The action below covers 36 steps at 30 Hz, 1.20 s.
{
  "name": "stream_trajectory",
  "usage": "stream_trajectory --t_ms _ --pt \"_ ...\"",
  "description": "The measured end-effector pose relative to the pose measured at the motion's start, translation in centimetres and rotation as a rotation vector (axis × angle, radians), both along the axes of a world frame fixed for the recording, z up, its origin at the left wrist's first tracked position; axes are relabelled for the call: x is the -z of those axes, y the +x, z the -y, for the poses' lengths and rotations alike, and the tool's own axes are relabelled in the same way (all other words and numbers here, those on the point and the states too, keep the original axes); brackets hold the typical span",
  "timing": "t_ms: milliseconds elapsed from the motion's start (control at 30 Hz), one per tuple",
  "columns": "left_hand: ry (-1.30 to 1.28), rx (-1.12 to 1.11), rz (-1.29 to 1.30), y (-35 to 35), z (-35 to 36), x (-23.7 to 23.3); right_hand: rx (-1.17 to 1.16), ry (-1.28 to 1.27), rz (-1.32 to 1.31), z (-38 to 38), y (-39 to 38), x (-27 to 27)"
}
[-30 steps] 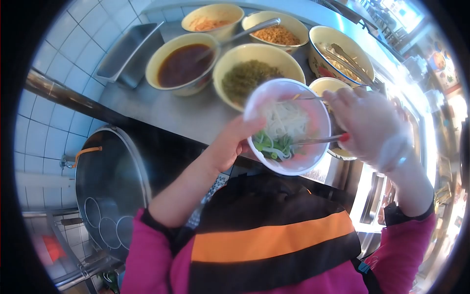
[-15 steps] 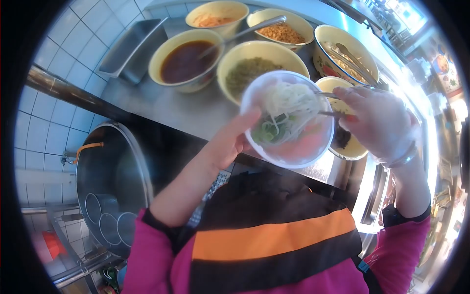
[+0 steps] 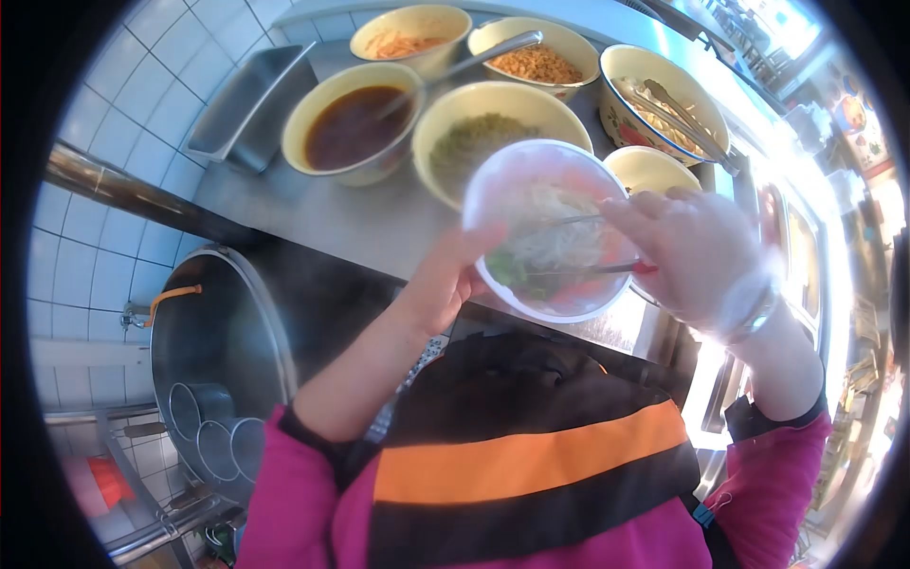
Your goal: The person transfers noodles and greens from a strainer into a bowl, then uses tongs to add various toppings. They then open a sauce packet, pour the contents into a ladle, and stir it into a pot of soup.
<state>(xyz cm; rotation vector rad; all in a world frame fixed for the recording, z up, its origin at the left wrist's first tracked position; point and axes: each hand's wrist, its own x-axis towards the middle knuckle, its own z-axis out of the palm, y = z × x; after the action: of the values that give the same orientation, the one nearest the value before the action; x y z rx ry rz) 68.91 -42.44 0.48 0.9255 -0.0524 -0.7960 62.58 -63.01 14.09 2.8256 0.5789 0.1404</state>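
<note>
In my left hand [image 3: 441, 275] I hold the rim and side of a white bowl [image 3: 482, 194], tilted toward me. Inside it lie pale thin noodles [image 3: 559, 232], with sliced green onion [image 3: 509, 267] at the lower left. Steam blurs the contents, and a pinkish patch shows near the bottom. My right hand [image 3: 697, 256], in a clear glove, is closed on a pair of chopsticks [image 3: 607, 269], whose thin shafts reach into the noodles. A red part of one shows by my fingers. Behind the white bowl stands a cream bowl [image 3: 431, 156] of chopped greens.
A bowl of dark red-brown sauce [image 3: 351, 128] with a ladle [image 3: 474, 62] stands at back left. Behind are bowls of orange shreds [image 3: 403, 45] and brown bits [image 3: 536, 64]. Tongs [image 3: 682, 119] rest in a bowl at right. A large pot [image 3: 223, 322] holds several metal cylinders.
The chopsticks have come down into the bowl, and the noodles, lifted before, now lie lower in it. My right hand has moved left and slightly down. More steam covers the bowl.
</note>
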Motion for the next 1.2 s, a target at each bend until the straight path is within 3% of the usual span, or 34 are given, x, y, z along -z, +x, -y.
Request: stream_trajectory --t_ms 167,233,300,367,433,500,567,633,700,767,900,1067,1200 --pt "-0.052 -0.004 -0.009 -0.1 0.1 0.8 -0.013 0.134 0.005 0.4 -0.7 -2.7" --pt "-0.038 -0.002 -0.025 0.0 0.0 0.8 -0.112 0.108 0.093 0.8 -0.5 -0.5" --pt "-0.033 0.014 -0.040 0.0 -0.2 0.1 -0.040 -0.095 -0.091 0.9 -0.2 0.2" --pt "-0.031 0.027 -0.054 0.1 -0.7 0.1 -0.046 0.158 -0.115 2.4 -0.1 -2.2" --pt "-0.006 -0.099 -0.163 0.1 -1.4 0.8 -0.027 0.231 0.074 4.1 -0.8 -4.3" --pt "-0.051 -0.121 -0.140 -0.1 -1.7 0.7 0.140 0.359 0.102 6.9 -1.6 -5.5" --pt "-0.119 -0.171 -0.138 -0.1 -2.1 0.9 0.387 0.165 0.049 9.2 -2.0 -6.1" --pt "-0.112 -0.167 -0.142 0.1 -2.8 1.5 0.407 0.057 0.079 13.3 -1.7 -2.7" --pt "-0.122 -0.180 -0.175 0.2 -2.9 1.5 0.651 -0.221 -0.180 14.6 -0.2 0.7" --pt "-0.127 -0.211 -0.207 0.2 -2.6 1.4 0.669 -0.378 -0.435 15.7 0.7 4.3" --pt "-0.096 -0.216 -0.191 0.2 -2.3 1.0 0.533 -0.434 -0.448 16.0 0.4 8.2" --pt "-0.087 -0.230 -0.221 0.2 -2.3 0.8 0.626 -0.508 -0.614 15.8 2.0 8.3" --pt "-0.090 -0.228 -0.210 0.1 -2.1 1.0 0.653 -0.416 -0.500 17.8 2.3 9.1"
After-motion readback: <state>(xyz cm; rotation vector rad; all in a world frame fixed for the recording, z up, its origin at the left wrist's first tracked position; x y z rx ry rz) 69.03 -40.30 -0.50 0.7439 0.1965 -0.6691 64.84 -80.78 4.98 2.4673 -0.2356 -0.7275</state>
